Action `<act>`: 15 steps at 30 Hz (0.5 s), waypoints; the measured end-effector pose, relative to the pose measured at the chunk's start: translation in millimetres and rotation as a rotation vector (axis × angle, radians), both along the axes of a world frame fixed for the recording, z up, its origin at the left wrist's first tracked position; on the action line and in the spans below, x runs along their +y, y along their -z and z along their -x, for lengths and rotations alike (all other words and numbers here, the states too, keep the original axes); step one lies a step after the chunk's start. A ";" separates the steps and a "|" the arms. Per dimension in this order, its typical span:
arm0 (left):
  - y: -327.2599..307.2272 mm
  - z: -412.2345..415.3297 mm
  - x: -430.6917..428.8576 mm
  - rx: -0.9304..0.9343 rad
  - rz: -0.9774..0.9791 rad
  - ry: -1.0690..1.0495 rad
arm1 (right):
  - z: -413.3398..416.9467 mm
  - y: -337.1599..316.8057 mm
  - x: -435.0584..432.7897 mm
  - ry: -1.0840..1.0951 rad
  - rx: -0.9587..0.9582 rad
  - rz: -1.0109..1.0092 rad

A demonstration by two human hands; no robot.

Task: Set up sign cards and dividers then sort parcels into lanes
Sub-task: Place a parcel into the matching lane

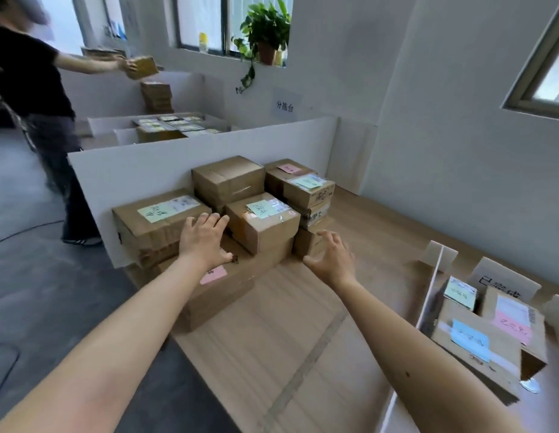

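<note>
Cardboard box (262, 220), stacked: open, empty left hand (205, 242) and right hand (333, 256) reach; a careless pull may topple neighbours.

Brown taped parcels (228, 210) with coloured notes, stacked against upright white divider (141, 170); more parcels (490, 332) far right.

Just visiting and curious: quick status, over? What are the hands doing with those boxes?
Left hand open, reaching between stacked parcels. Right hand open, empty, beside the green-noted parcel. Nothing gripped yet. White divider stands behind the pile; nothing blocking.
</note>
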State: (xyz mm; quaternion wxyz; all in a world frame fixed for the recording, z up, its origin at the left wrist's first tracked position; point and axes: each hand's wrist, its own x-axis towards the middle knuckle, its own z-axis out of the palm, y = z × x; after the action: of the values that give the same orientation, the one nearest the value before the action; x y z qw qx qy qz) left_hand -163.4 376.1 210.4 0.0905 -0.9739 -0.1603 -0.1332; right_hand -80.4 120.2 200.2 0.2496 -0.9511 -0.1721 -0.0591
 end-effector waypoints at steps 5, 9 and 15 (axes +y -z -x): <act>-8.0 40.4 74.7 -0.032 0.024 -0.055 | 16.0 -3.4 79.4 -0.077 -0.001 0.036; -14.9 65.3 116.3 -0.038 0.040 -0.070 | 31.0 -6.5 135.5 -0.122 -0.034 0.025; -17.9 91.1 157.2 -0.029 0.058 -0.079 | 47.1 3.2 197.3 -0.219 -0.020 0.004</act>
State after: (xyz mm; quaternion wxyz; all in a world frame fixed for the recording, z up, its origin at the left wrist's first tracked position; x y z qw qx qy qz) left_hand -254.5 533.2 228.4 0.0650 -0.9669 -0.2040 -0.1390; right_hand -127.5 317.5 197.0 0.2511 -0.9264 -0.2776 -0.0407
